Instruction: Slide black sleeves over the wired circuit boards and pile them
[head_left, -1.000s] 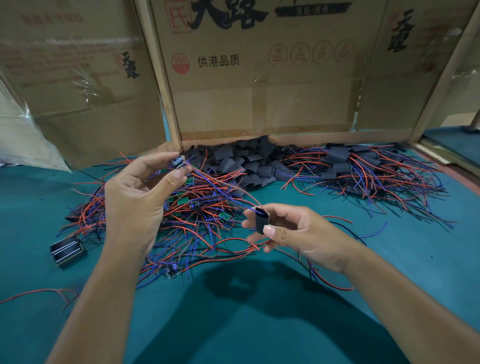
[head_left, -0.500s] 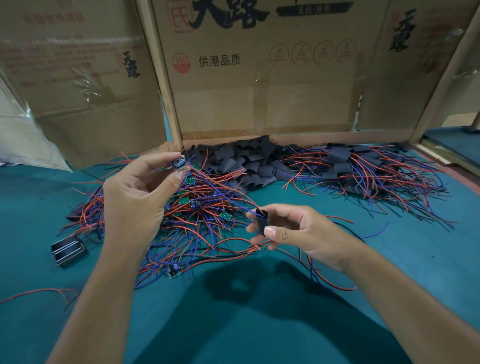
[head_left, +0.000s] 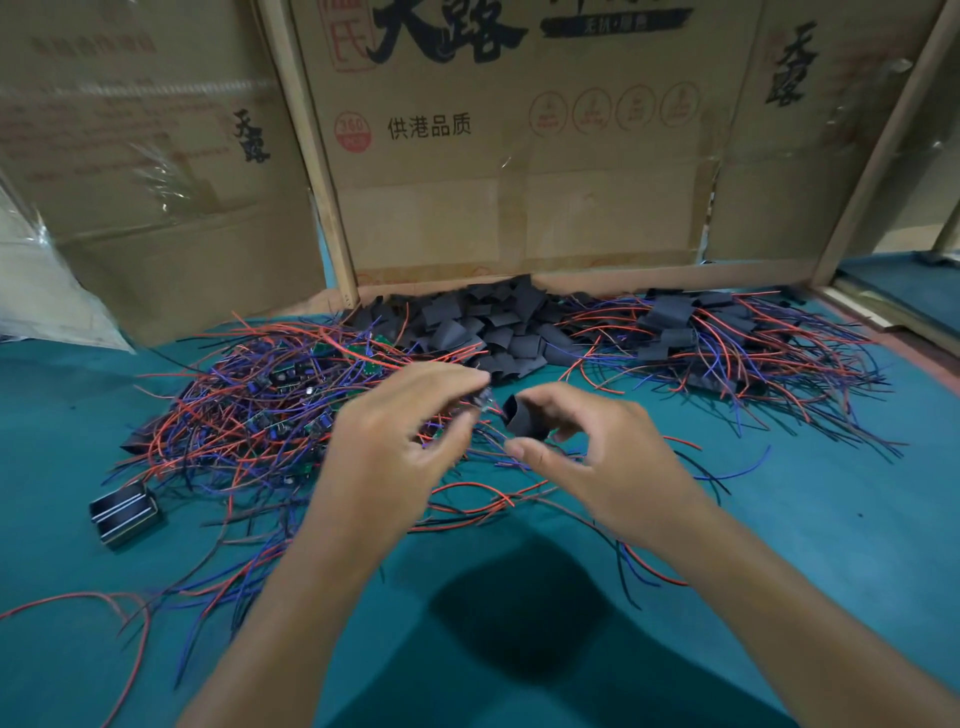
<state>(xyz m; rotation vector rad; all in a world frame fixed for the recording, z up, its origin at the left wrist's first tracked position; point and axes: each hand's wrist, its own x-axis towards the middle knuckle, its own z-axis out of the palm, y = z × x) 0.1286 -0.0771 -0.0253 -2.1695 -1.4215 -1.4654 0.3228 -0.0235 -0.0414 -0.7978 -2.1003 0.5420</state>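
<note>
Far left on the green table (head_left: 831, 545) lies a small black block (head_left: 123, 512), then the tangle of bare wired boards (head_left: 270, 410) I draw from. My left hand (head_left: 387, 447) pinches one small board (head_left: 480, 402) by its tip, so its free end points at the sleeve. My right hand (head_left: 597, 457) pinches that black sleeve (head_left: 522, 415), mouth turned leftward, just beside the board. Behind sit spare sleeves (head_left: 483, 327); at right, the finished pile (head_left: 717, 343).

I count two hands (head_left: 395, 447), one held sleeve (head_left: 524, 418), three heaps, one black metal block (head_left: 123, 514), three cardboard panels (head_left: 519, 140).
</note>
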